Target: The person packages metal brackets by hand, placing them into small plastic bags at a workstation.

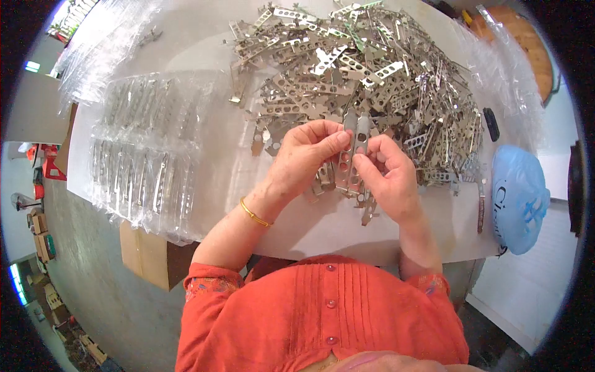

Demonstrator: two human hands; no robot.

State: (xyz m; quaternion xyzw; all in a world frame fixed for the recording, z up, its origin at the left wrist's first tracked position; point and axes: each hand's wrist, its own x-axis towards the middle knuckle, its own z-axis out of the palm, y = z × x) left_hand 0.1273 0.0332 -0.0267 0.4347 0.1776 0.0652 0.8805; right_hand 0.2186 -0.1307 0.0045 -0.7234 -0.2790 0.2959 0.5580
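Note:
Perforated metal strips [345, 162] stand roughly upright between my two hands, in front of a large heap of similar metal parts [310, 93]. My left hand [305, 155] pinches a strip near its upper part with thumb and index finger. From the right, my right hand [389, 177] pinches a strip beside it, thumb and fingertips close to the left thumb. The lower ends of the strips hang below the fingers, near the front part of the white table [297, 226]. How many strips are held is hard to tell.
Clear plastic trays [145, 149] with metal strips in their slots lie at left. Plastic wrap [102, 49] is bunched at the upper left. A blue plastic bag [519, 198], a black object [491, 124] and a narrow tool [481, 208] are at right. A cardboard box [152, 251] sits below the table edge.

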